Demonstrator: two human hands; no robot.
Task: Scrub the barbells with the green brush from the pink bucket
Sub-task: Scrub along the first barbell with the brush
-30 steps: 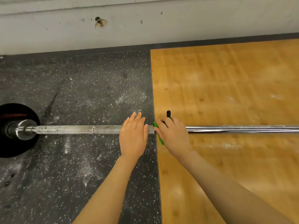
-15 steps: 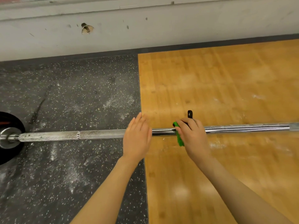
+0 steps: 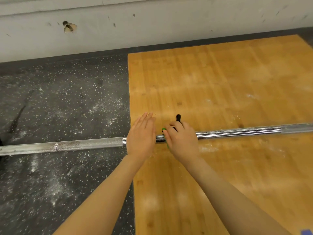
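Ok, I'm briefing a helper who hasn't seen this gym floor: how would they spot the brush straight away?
Find the long steel barbell lying across the seam between the speckled black rubber floor and the wooden platform. Just onto the wood, the right hand grips the brush against the bar. It is the only bright green thing, with a black handle tip above the fingers.

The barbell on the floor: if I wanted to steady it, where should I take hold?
Probably the rough knurled stretch of the barbell, left of the left hand. Come from above, fingers wrapping over: it lies flat on the floor, and the textured metal should slip less than the shiny section.
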